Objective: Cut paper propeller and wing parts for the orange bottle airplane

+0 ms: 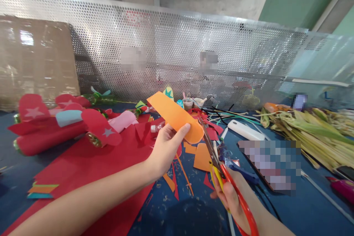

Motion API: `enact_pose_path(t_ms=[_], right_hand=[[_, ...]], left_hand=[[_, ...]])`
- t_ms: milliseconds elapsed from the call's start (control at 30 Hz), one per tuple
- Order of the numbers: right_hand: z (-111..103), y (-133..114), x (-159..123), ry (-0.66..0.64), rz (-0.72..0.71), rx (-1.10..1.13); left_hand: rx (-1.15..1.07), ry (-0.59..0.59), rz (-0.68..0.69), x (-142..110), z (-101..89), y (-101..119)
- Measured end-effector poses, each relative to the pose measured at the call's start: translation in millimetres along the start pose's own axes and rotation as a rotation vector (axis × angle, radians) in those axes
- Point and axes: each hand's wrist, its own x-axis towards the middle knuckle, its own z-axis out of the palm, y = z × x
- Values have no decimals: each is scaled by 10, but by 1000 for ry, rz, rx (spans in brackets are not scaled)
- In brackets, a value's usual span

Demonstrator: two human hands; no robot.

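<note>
My left hand (165, 147) pinches a long orange paper strip (174, 116) with a rounded end, holding it up over the table. My right hand (231, 193) grips scissors (218, 166) with red and yellow handles. Their blades point up and touch the strip's rounded lower right end. Orange offcuts (201, 156) lie on the blue table (177, 210) right below the strip.
A red paper airplane model (63, 125) lies at the left on red paper sheets (83, 166). Dried green-yellow leaves (306, 129) are piled at the right, beside a white tube (245, 129). A perforated metal screen (177, 51) closes the back. Small cups (190, 102) stand near it.
</note>
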Motion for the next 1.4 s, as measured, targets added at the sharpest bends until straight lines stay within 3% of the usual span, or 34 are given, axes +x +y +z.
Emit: enact_pose_path(t_ms=[900, 1400], right_hand=[[20, 6, -18, -21, -7, -35], [-10, 165, 36, -67, -92, 13]], left_hand=[[156, -8, 51, 113, -41, 63], [200, -117, 50, 126, -65, 42]])
